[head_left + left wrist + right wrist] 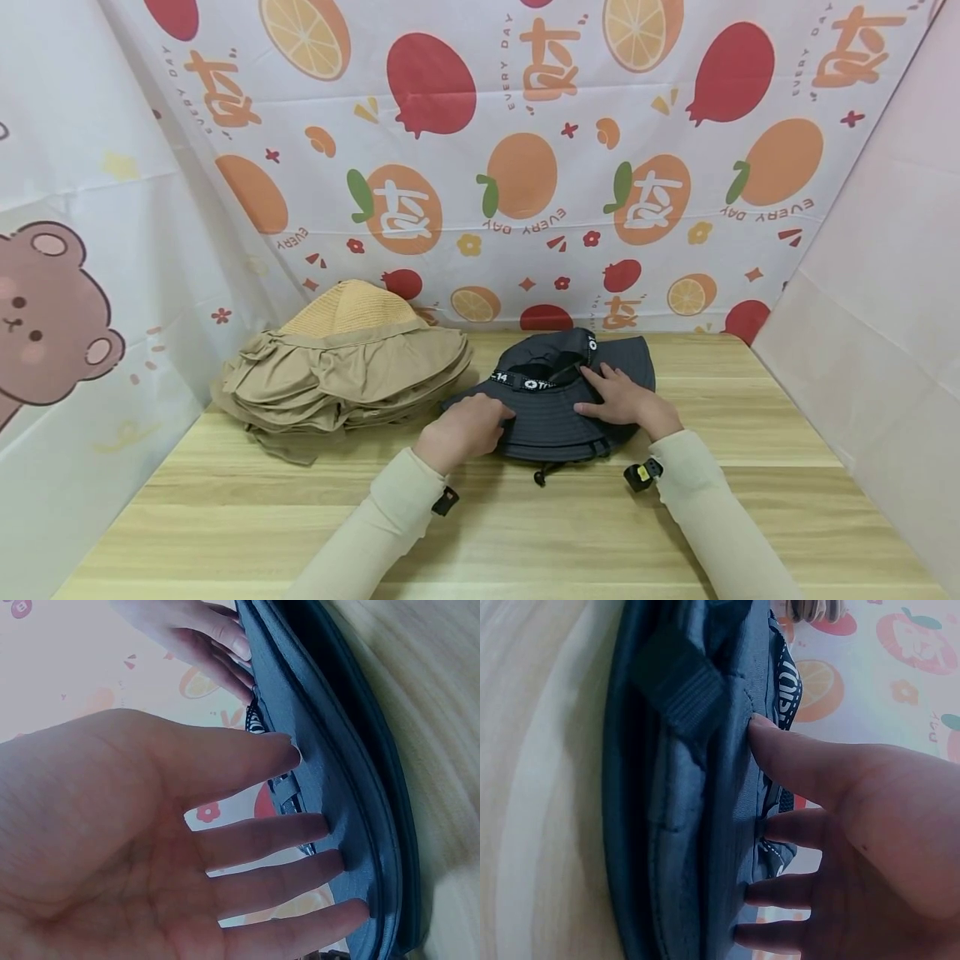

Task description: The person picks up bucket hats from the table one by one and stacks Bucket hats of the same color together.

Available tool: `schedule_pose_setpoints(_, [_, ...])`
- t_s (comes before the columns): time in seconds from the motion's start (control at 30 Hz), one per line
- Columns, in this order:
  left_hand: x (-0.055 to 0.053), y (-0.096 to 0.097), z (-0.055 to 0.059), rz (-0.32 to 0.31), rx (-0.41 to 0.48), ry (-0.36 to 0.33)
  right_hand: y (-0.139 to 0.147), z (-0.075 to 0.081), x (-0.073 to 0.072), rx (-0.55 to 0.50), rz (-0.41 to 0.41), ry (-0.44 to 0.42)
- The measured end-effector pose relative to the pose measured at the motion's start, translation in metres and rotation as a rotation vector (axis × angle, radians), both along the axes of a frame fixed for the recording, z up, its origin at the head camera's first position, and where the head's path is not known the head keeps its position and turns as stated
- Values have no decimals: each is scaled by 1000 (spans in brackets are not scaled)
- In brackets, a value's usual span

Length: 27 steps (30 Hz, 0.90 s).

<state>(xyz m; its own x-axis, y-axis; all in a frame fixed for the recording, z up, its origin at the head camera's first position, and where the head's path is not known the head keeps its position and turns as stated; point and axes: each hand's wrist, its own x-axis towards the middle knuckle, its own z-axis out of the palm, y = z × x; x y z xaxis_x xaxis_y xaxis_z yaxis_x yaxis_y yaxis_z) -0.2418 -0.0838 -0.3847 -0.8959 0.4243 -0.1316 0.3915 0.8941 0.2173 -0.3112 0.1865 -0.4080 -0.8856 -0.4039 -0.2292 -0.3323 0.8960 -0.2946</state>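
Dark wide-brimmed sun hats (551, 425), apparently stacked, lie on the table with a black-and-white lettered band showing around the crown. A drawstring toggle (540, 478) hangs at the front edge. My left hand (467, 429) rests on the left of the brim; in the left wrist view its fingers (270, 838) are straight and spread, tips touching the fabric. On the right, my right hand (622, 398) lies on the brim near the crown. The right wrist view shows its thumb and fingers (795, 827) extended against the cloth, beside a dark strap (679, 686).
Left of the dark hats sits a pile of beige hats (360, 375) with ruffled brims and a straw-coloured crown (348, 308) on top. A fruit-print curtain (465, 192) hangs behind the wooden table (247, 533). White cloth walls stand at both sides.
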Motion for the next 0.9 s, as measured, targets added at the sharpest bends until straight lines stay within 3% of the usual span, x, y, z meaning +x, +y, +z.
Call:
schedule_pose_setpoints(0.53, [-1, 3, 3, -19, 9, -7, 3, 6, 4, -19, 6, 5])
schedule_pose_setpoints(0.73, [8, 1, 11, -21, -13, 66, 3, 23, 13, -149, 44, 195])
schedule_pose_setpoints(0.9, [23, -6, 17, 69, 47, 184, -16, 40, 40, -223, 14, 311])
